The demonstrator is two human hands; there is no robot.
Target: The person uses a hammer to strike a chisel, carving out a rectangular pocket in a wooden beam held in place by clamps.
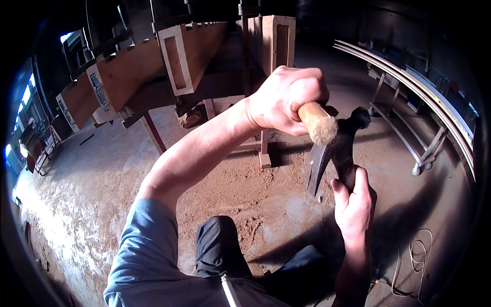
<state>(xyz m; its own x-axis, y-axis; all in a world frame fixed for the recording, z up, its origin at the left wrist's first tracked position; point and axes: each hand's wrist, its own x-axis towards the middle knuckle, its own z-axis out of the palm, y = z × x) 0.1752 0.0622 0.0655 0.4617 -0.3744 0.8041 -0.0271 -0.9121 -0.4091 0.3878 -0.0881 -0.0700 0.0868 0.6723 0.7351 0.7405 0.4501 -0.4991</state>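
My left hand (294, 100) is raised in front of me, wrapped around a short, pale wooden handle (322, 128) with a rough, frayed end facing me. Right behind that end is a dark metal claw hammer (345, 140), with a rounded black knob and a pointed prong (318, 166) slanting downward. My right hand (355, 204) grips its dark lower part, thumb up along it. Whether handle and hammer are one tool or two touching, I cannot tell.
Ahead, long wooden box beams (192, 56) rest in dark upright clamps on a stand with red legs (152, 132). To the right, long boards (419, 82) lie on a wheeled rack (417, 146). Sawdust (225, 189) covers the floor; a pale cable (422, 258) coils at lower right.
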